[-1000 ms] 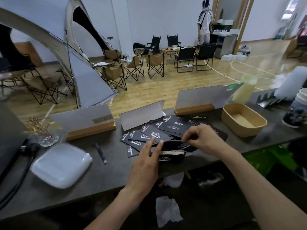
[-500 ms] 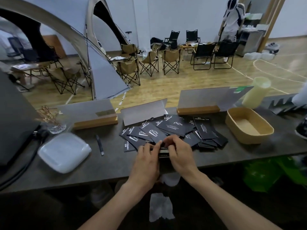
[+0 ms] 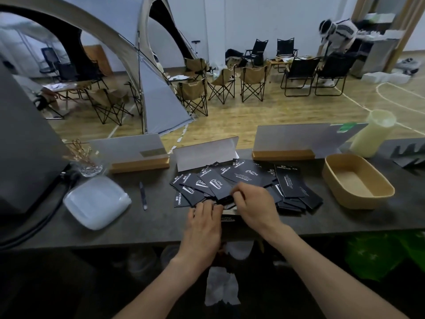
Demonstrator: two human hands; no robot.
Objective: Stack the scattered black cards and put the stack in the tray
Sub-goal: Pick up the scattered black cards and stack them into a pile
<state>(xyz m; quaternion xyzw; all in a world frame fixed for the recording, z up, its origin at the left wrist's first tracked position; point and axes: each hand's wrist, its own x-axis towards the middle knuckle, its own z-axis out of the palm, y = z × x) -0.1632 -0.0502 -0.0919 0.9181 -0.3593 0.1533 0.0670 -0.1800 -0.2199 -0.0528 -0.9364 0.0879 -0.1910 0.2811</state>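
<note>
Head view: a dark table (image 3: 142, 229) carries a spread of scattered black cards (image 3: 239, 178), with an oval tan tray (image 3: 361, 196) to their right. At the near edge, the left hand (image 3: 202, 223) holds a small stack (image 3: 228, 217), fingers curled round it. The right hand (image 3: 255, 203) pinches a card beside it.

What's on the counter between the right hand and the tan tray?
In the head view, scattered black cards overlap between the right hand and the tan oval tray, then bare dark counter.
</note>
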